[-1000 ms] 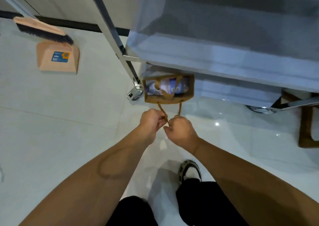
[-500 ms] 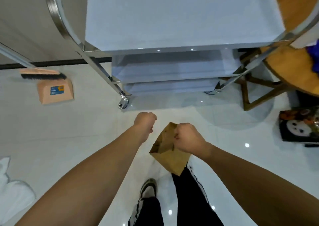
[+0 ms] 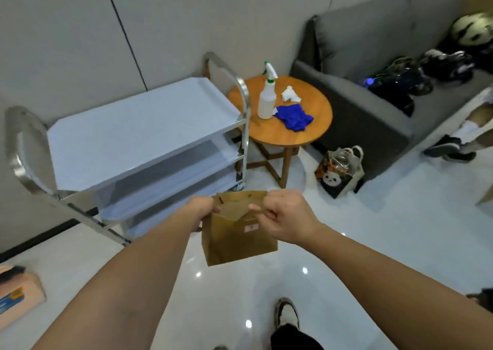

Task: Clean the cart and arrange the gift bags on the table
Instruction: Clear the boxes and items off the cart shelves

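A brown paper gift bag (image 3: pixel 237 240) hangs in the air in front of me, above the white floor. My left hand (image 3: pixel 201 212) grips its top edge on the left, and my right hand (image 3: pixel 286 216) pinches its top edge on the right. The three-shelf steel cart (image 3: pixel 138 133) stands just beyond the bag on the left, its top shelf bare. A round wooden table (image 3: pixel 314 125) sits to the cart's right. A second gift bag (image 3: pixel 340 172), dark with a panda print, stands on the floor by the table.
On the table stand a white spray bottle (image 3: pixel 266 97), a blue cloth (image 3: pixel 293 116) and crumpled white tissue (image 3: pixel 290 94). A grey sofa (image 3: pixel 373 64) with dark bags runs along the right. Another person's leg (image 3: pixel 458 141) shows at the far right. A dustpan (image 3: pixel 18 293) lies lower left.
I have lifted the brown bag from beside the cart's lowest shelf and stood up. My left hand, free half a second ago, now grips the bag's top too. The view has turned toward the table.
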`<action>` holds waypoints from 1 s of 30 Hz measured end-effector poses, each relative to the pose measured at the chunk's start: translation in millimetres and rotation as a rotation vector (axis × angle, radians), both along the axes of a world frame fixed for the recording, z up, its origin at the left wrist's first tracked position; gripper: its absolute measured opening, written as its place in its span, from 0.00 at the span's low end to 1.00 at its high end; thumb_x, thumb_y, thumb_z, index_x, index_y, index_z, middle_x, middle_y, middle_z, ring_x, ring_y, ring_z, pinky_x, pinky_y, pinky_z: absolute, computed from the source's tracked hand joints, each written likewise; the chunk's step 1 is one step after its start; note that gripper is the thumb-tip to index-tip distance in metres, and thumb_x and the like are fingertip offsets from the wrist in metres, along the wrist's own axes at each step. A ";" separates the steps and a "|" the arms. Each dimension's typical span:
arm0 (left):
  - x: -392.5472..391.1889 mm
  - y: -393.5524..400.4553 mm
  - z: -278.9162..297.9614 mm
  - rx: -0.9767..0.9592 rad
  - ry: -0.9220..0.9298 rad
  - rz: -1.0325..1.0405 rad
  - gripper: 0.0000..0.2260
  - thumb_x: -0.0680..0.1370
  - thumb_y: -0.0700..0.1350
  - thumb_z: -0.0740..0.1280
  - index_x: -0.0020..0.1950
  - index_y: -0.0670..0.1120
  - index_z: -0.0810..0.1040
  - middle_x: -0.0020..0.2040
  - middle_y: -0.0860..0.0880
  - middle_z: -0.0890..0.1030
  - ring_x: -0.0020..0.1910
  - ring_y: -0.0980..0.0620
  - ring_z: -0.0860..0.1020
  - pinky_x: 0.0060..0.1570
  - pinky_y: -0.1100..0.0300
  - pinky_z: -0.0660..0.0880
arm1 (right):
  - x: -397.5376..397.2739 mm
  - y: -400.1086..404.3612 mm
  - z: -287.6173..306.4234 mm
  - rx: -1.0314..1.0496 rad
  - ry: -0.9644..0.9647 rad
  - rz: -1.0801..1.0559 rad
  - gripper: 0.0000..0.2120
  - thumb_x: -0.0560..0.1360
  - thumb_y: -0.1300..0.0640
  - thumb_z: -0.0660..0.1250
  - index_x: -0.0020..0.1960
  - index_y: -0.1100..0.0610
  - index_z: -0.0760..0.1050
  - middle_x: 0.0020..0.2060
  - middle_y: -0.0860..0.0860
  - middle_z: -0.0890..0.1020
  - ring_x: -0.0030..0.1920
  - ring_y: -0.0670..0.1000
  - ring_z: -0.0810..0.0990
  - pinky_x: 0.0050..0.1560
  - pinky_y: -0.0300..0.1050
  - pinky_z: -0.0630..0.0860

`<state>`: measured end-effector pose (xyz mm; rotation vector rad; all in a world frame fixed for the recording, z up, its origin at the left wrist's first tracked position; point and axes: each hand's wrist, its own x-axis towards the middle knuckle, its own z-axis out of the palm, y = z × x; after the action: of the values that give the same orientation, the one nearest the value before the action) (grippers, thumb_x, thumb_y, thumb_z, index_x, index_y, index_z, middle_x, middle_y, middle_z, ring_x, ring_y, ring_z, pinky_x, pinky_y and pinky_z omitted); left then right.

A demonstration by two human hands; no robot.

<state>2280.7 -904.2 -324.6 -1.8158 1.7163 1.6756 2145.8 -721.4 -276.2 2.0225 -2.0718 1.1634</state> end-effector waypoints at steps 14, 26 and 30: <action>-167.5 114.5 73.9 0.345 0.180 -0.270 0.09 0.79 0.46 0.70 0.50 0.41 0.83 0.43 0.42 0.85 0.46 0.44 0.82 0.52 0.50 0.80 | -104.1 76.3 80.6 -0.294 0.007 -0.345 0.23 0.74 0.55 0.73 0.26 0.55 0.65 0.22 0.47 0.67 0.24 0.45 0.63 0.25 0.44 0.64; -229.2 138.7 111.7 0.257 0.077 -0.418 0.07 0.79 0.33 0.66 0.56 0.36 0.79 0.50 0.39 0.83 0.49 0.40 0.80 0.45 0.45 0.77 | -153.5 134.9 108.4 -0.345 0.072 -0.484 0.23 0.74 0.55 0.74 0.26 0.57 0.67 0.22 0.47 0.69 0.22 0.47 0.65 0.25 0.37 0.63; -240.8 143.3 118.6 0.146 0.266 -0.268 0.14 0.76 0.28 0.64 0.57 0.40 0.81 0.45 0.42 0.82 0.46 0.45 0.80 0.46 0.52 0.78 | -159.5 143.1 114.2 -0.339 0.130 -0.549 0.23 0.76 0.51 0.70 0.26 0.56 0.68 0.22 0.46 0.69 0.22 0.46 0.66 0.23 0.42 0.67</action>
<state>2039.9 -760.9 -206.0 -1.2839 1.7844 1.9313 1986.3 -578.4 -162.0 1.2357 -2.0043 1.1343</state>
